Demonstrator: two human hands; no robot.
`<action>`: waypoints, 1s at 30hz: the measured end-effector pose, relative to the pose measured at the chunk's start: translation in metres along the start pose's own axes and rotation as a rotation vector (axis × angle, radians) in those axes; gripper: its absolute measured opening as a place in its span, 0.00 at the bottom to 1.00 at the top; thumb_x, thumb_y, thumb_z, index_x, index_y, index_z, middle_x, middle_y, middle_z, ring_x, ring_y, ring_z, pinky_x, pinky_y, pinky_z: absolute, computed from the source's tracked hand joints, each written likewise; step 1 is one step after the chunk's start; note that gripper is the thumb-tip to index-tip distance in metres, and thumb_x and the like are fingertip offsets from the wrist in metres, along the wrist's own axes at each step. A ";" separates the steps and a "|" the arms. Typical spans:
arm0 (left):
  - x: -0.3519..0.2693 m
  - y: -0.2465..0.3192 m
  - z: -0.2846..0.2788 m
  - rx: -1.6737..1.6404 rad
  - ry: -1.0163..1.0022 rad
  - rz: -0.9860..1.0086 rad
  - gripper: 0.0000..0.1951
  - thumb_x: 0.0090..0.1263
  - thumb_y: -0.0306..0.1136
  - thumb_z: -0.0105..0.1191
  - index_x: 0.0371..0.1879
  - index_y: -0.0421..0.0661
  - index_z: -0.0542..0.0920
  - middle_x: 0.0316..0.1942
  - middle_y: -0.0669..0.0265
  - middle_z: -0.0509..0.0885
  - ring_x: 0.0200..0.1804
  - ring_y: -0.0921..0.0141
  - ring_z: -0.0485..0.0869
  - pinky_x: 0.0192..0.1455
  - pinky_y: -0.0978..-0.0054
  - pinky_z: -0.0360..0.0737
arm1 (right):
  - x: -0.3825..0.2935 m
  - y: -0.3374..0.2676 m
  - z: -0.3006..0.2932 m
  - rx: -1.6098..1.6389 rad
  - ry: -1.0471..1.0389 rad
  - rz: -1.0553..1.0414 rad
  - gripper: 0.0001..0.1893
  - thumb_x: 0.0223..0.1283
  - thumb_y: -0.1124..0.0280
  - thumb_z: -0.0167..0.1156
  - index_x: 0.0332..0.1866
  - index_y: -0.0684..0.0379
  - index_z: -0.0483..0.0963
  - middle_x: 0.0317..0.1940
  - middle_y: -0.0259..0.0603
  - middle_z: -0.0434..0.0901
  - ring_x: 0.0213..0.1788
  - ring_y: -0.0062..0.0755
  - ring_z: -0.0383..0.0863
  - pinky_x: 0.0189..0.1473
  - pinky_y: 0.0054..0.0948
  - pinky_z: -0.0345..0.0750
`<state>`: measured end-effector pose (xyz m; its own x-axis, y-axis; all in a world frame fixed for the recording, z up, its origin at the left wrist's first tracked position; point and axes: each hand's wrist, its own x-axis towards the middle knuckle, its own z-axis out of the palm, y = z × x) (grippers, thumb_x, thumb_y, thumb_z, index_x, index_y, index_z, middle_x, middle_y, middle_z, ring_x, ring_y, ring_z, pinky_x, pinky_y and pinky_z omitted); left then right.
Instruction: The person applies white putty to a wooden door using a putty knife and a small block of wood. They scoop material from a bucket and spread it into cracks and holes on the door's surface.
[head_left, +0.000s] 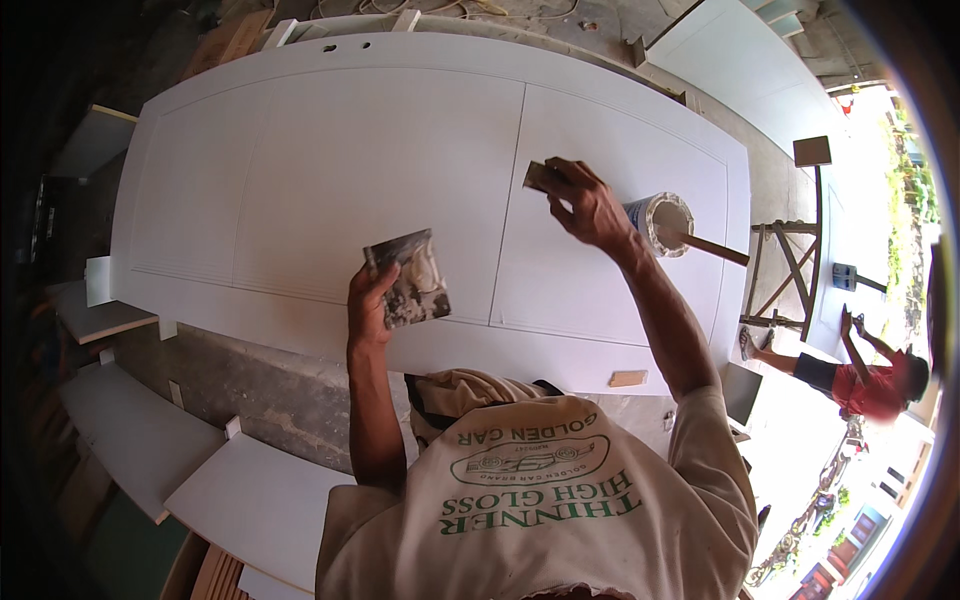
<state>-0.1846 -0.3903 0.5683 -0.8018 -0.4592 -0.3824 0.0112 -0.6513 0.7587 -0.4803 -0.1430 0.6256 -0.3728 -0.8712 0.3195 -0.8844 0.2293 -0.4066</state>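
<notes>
A large white panelled door (375, 172) lies flat before me, with fine grooves and two small holes near its far edge. Over the near part of it, my left hand (369, 300) grips a square, stained putty board (412, 279) carrying a pale smear of filler. My right hand (589, 201) pinches a small dark scraper (546, 178) above the door, close to a groove line. Just right of that hand stands an open can (660, 223), crusted with filler around its rim. A wooden stick (712, 247) leans out of the can.
A small wooden block (628, 378) rests near the door's close edge. White boards (255, 502) lie at lower left. Another white panel (742, 67) is at upper right. Beyond a trestle (787, 270), a person in red (870, 386) works beside another can (844, 276).
</notes>
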 end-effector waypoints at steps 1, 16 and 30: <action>-0.001 0.002 -0.015 0.008 0.037 0.028 0.17 0.75 0.31 0.64 0.59 0.39 0.84 0.52 0.63 0.89 0.53 0.70 0.89 0.60 0.69 0.85 | 0.011 0.028 0.006 -0.070 0.010 0.006 0.24 0.61 0.81 0.65 0.63 0.56 0.82 0.60 0.48 0.82 0.60 0.51 0.83 0.62 0.43 0.85; -0.049 -0.021 -0.146 -0.181 0.322 0.062 0.28 0.74 0.31 0.64 0.72 0.39 0.73 0.62 0.59 0.84 0.61 0.62 0.86 0.64 0.57 0.85 | 0.132 0.185 0.063 -0.060 0.000 -0.001 0.24 0.52 0.85 0.60 0.56 0.59 0.84 0.48 0.47 0.86 0.51 0.51 0.86 0.54 0.43 0.85; -0.047 -0.018 -0.145 -0.158 0.328 0.052 0.28 0.74 0.32 0.65 0.71 0.35 0.74 0.62 0.58 0.84 0.62 0.62 0.85 0.68 0.61 0.80 | 0.141 0.165 0.046 -0.311 -0.285 0.049 0.21 0.52 0.74 0.69 0.54 0.53 0.86 0.50 0.40 0.87 0.53 0.46 0.86 0.61 0.44 0.83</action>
<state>-0.0601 -0.4443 0.4961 -0.5638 -0.6468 -0.5136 0.1597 -0.6955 0.7005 -0.6655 -0.2482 0.5645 -0.3626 -0.9311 0.0388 -0.9264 0.3556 -0.1241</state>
